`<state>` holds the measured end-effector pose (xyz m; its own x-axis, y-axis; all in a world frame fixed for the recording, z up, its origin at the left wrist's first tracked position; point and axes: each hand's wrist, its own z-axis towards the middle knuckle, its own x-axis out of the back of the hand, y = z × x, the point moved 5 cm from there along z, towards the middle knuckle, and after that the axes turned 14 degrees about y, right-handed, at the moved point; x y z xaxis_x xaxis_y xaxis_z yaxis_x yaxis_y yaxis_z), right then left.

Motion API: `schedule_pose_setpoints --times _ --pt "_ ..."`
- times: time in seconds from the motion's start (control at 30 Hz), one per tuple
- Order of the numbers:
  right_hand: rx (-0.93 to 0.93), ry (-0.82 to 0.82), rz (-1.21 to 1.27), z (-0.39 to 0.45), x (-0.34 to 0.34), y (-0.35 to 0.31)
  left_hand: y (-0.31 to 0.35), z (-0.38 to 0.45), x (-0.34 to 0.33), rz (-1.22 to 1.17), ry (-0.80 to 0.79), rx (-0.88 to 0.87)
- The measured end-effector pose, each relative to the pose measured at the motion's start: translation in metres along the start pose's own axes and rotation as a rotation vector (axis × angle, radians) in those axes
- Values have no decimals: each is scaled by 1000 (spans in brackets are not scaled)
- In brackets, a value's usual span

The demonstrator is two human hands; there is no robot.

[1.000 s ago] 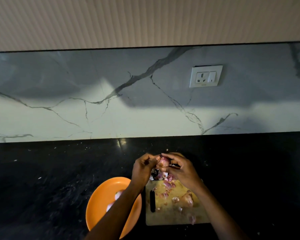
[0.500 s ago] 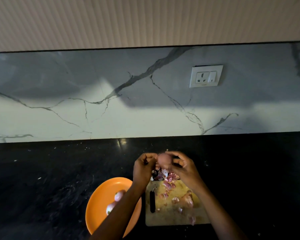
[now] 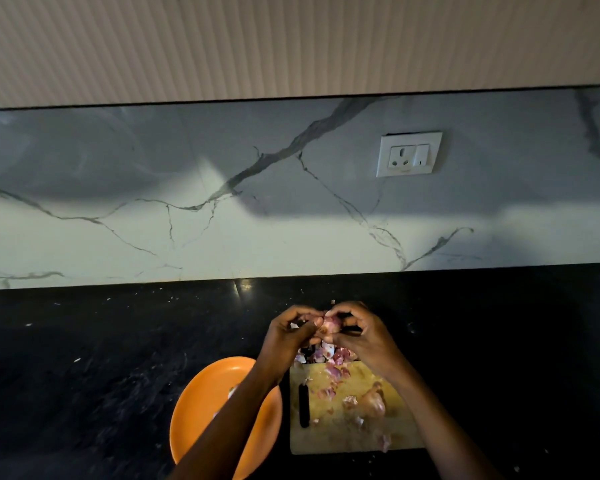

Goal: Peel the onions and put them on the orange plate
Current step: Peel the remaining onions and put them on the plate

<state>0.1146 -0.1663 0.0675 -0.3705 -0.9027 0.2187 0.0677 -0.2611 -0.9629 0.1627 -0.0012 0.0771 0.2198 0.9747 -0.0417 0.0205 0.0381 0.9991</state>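
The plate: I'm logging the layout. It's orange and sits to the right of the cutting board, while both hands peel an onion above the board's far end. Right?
No. The head view shows the plate left of the board; the rest holds.

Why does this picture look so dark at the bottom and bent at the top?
Head view: a bright band of light falls on the marble wall, with broad shadow above it. The black counter soaks up light, showing only one small glare spot near the wall. The hands and the onion are dim and soft. The orange plate stays vivid. The wide lens makes straight edges bow and tilt.
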Motion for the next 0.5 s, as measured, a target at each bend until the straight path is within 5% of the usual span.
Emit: schedule_pose_setpoints --times 0.5 --pt "-69 36 168 -1 1 -13 -11 0 -3 4 -28 77"
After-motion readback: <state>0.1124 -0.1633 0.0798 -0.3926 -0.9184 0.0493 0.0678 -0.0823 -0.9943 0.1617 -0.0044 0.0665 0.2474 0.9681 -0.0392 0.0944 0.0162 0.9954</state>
